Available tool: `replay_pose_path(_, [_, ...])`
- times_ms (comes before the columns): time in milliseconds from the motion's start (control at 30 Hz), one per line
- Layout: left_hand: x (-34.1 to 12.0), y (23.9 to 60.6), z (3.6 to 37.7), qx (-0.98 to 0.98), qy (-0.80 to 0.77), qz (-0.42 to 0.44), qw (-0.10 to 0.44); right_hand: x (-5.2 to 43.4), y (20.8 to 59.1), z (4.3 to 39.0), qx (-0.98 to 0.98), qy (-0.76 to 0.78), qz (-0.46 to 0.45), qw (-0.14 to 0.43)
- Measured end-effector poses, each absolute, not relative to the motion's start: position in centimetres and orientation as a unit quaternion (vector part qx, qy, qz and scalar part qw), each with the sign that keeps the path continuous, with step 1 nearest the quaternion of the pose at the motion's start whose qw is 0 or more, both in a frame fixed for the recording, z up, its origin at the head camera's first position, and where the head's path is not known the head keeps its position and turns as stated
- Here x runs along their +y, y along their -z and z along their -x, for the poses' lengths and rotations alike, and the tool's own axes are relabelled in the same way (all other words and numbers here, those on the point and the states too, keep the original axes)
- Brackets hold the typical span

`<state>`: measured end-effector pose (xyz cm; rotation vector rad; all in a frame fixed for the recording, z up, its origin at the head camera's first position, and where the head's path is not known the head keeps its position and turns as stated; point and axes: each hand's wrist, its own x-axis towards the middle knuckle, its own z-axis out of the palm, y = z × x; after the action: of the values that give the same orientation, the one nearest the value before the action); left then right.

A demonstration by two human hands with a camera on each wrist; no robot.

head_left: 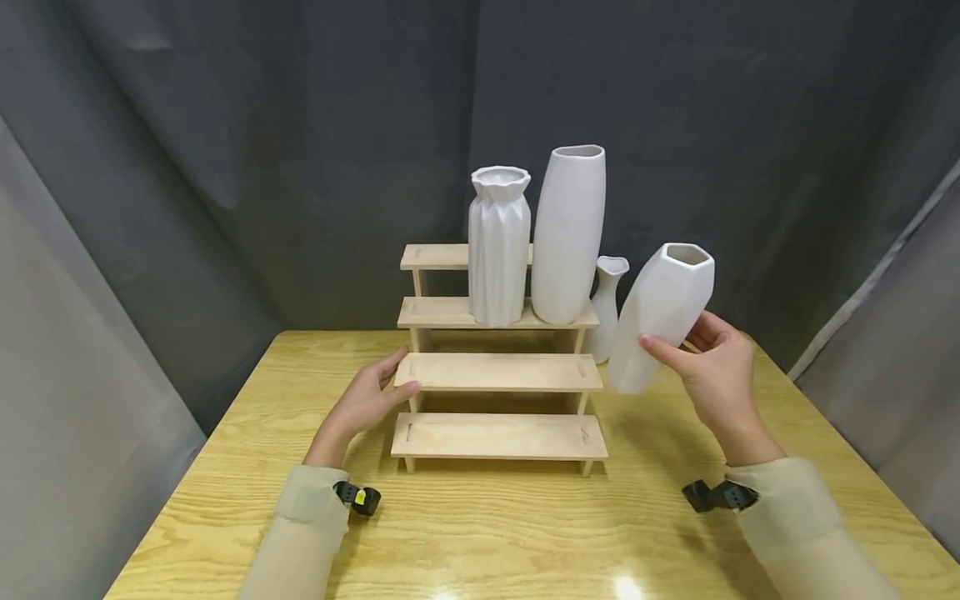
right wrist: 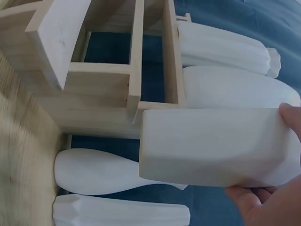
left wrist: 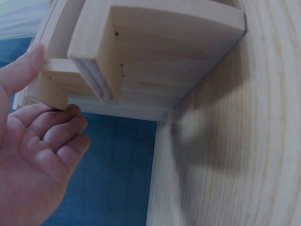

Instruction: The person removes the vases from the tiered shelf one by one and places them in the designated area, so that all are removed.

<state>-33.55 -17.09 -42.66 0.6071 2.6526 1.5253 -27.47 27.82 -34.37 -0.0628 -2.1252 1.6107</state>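
Observation:
A four-tier wooden step shelf (head_left: 498, 372) stands mid-table. On its third tier stand a pleated white vase (head_left: 498, 246) and a taller smooth white vase (head_left: 567, 233). My right hand (head_left: 678, 337) grips a faceted white vase (head_left: 660, 317), tilted and lifted off the table just right of the shelf. In the right wrist view the faceted vase (right wrist: 216, 146) fills the middle, with fingers (right wrist: 291, 115) round its upper part. My left hand (head_left: 393, 379) rests with straight fingers against the left end of the second tier; its fingers (left wrist: 56, 129) touch the shelf's side post (left wrist: 51, 92).
A small narrow-necked white vase (head_left: 609, 304) stands on the table (head_left: 225, 467) behind the shelf's right end. The right wrist view shows one more ribbed white vase (right wrist: 117, 214) beside it. Dark curtains (head_left: 300, 125) close off the back and sides.

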Motion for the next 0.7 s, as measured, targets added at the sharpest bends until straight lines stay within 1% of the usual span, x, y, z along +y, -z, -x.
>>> replay_pose_path(200, [-16.3,39.9,31.6,0.85,-0.49,-0.193,0.027,28.0,34.9,28.2,-0.78,-0.583,0.039,0.227])
replay_pose_path(700, [-16.3,40.0,31.6,0.849,-0.491,-0.193,0.022,27.9,37.0,31.3,-0.773,-0.59,0.058,0.227])
